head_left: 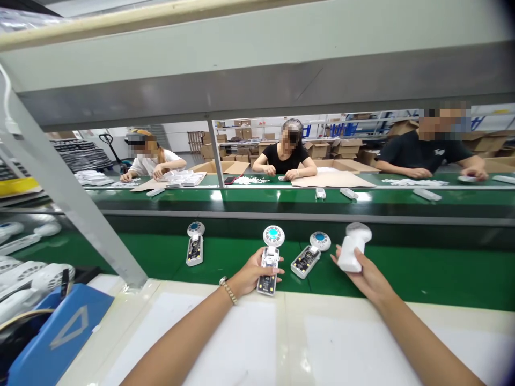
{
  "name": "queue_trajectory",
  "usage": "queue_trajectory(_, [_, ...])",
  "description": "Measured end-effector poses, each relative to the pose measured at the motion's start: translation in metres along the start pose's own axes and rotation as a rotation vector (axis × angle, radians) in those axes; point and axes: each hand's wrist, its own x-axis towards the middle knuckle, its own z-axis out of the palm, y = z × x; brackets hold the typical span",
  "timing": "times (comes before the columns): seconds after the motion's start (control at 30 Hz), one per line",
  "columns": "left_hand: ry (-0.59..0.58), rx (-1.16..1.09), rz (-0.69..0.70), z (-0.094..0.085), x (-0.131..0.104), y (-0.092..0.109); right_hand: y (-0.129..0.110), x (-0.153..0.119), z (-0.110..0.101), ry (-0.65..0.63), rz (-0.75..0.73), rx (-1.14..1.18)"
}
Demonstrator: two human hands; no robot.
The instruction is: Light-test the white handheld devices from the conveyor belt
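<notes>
My left hand is wrapped round a small white handheld fan, its thumb across the handle. That handle shows a dark inside with yellowish spots, and the round head above has a blue centre. My right hand grips a second white fan by its plain white handle; the head is slightly blurred. Between my hands, a tilted fan with a dark handle inside lies on the green conveyor belt. Farther left rests another such fan, head pointing away from me.
A white worktop lies under my forearms. At left stand a blue bin, piled white fans and a slanted metal post. A shelf beam crosses overhead. Three people sit beyond a second belt bearing white parts.
</notes>
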Motion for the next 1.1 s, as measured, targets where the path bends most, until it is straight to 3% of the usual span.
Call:
queue_trajectory(0.2, [-0.045, -0.106, -0.022, 0.019, -0.004, -0.012, 0.013, -0.015, 0.022, -0.139, 0.187, -0.101])
queue_trajectory(0.4, [-0.017, -0.162, 0.013, 0.032, -0.007, -0.018, 0.027, -0.041, 0.039, -0.075, 0.249, -0.240])
queue_trajectory(0.5, [0.059, -0.124, -0.005, 0.034, -0.007, -0.018, 0.032, -0.052, 0.043, -0.127, 0.275, -0.390])
queue_trajectory(0.6, [0.098, -0.094, -0.013, 0.034, -0.007, -0.018, 0.033, -0.056, 0.046, -0.172, 0.267, -0.392])
queue_trajectory(0.77, [0.089, -0.057, 0.015, 0.034, -0.009, -0.017, 0.033, -0.056, 0.048, -0.200, 0.318, -0.340])
queue_trajectory(1.1, [0.054, -0.005, 0.017, 0.029, -0.006, -0.022, 0.035, -0.061, 0.054, -0.289, 0.281, -0.386])
